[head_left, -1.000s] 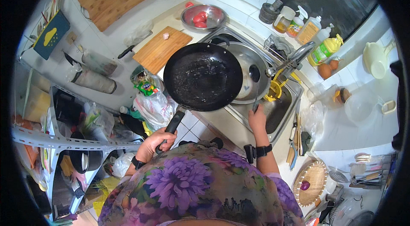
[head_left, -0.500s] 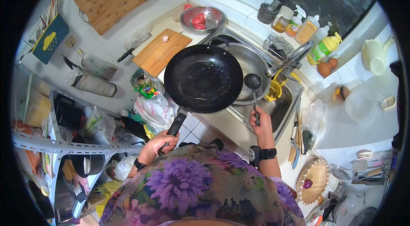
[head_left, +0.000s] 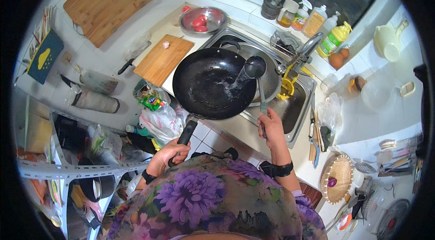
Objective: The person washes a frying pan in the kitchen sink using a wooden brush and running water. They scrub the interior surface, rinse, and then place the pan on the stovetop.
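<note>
Count — one wok (head_left: 204, 88), one ladle (head_left: 255, 66), one metal basin (head_left: 272, 70); wok black, round, wide, interior wet and glossy; ladle bowl tipped at wok's 2 o'clock edge, liquid running off it into wok; left hand (head_left: 176, 151) clamped on wok handle (head_left: 187, 132), wok at its 1 o'clock; right hand (head_left: 273, 130) clamped on ladle handle (head_left: 262, 90) — wok at its 10 o'clock; hands apart.

Wok (head_left: 210, 90) left of basin (head_left: 273, 74), overlapping it; ladle (head_left: 255, 67) above wok's right side. Basin in sink (head_left: 294, 112). On table (head_left: 242, 133): cutting board (head_left: 158, 65) left, bowl (head_left: 216, 17) of tomatoes (head_left: 199, 23) behind board. Bottles (head_left: 314, 21) behind sink.
</note>
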Demonstrator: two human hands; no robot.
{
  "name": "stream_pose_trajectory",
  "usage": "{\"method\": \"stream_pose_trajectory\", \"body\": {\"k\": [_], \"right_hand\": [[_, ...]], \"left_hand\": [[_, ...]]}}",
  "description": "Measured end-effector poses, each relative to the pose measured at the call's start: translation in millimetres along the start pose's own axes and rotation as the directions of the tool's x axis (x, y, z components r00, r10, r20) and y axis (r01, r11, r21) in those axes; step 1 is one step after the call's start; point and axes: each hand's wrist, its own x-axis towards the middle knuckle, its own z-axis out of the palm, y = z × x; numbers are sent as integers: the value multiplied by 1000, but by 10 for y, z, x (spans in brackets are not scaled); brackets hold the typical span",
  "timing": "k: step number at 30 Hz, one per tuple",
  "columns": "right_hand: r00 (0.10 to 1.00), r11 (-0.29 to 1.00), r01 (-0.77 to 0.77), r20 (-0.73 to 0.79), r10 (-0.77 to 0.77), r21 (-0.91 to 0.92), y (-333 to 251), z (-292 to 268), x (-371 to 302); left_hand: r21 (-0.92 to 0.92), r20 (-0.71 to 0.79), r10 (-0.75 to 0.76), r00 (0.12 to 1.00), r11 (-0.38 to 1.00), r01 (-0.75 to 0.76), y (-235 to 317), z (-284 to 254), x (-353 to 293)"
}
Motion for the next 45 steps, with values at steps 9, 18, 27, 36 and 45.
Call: {"method": "stream_pose_trajectory", "body": {"k": [9,18,27,36,45], "right_hand": [[922,357,81,-66,-381,-930,532,-282,-633],[796,886,18,-530,-293,-463,1032,-955,-1884],[389,749,618,-921,-27,239,999,-2127,-2280],[72,788,612,-997,28,66,1353,-2975,-2805],[202,966,142,-962,186,217,2233,-3899,-3792]], "left_hand": [[364,-8,-16,1000,931,18,-20,-136,160],[432,37,-69,997,901,46,-85,-150,253],[703,49,-138,989,708,64,-133,54,703],[740,56,-126,990,671,43,-15,1429,781],[761,35,-122,992,647,53,-137,2171,1026]]}}
